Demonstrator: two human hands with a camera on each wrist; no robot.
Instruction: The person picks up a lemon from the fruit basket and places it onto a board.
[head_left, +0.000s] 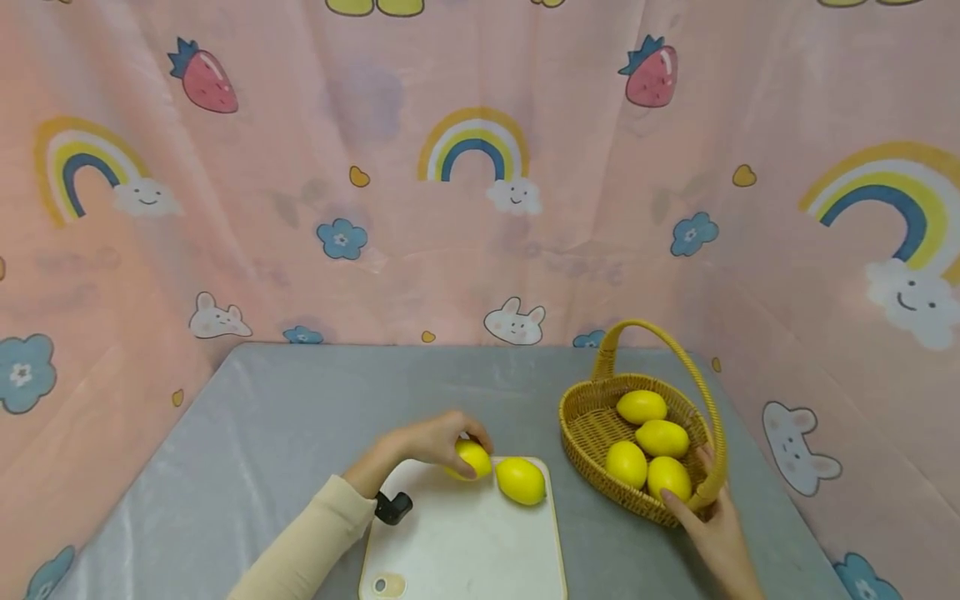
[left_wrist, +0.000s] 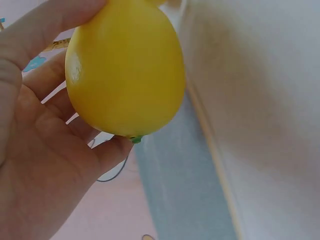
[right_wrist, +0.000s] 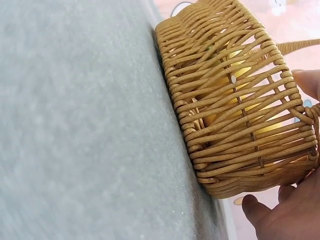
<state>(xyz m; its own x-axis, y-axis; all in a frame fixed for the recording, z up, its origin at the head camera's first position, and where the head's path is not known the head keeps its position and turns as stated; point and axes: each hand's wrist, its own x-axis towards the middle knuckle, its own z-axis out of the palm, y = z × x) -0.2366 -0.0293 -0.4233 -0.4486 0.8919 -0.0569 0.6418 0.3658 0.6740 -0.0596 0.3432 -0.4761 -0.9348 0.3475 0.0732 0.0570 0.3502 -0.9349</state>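
A yellow lemon (head_left: pixel 471 459) at the back edge of the white board (head_left: pixel 480 542) is held by my left hand (head_left: pixel 442 442), thumb in front and fingers behind. The left wrist view shows this lemon (left_wrist: pixel 125 70) large, the left hand (left_wrist: pixel 45 125) around it. Just right of it another lemon (head_left: pixel 521 481) lies on the board's back right corner. My right hand (head_left: pixel 716 533) grips the front right rim of the wicker basket (head_left: pixel 585 450), thumb over the rim by a lemon (head_left: pixel 669 477). In the right wrist view, that hand (right_wrist: pixel 292 215) is beside the basket wall (right_wrist: pixel 240 115).
Several lemons (head_left: pixel 662 438) lie in the basket, whose tall handle (head_left: pixel 697 375) arches over it. The grey table (head_left: pixel 315 400) runs back to a pink patterned curtain (head_left: pixel 420 275). The board has a hole at its front left corner.
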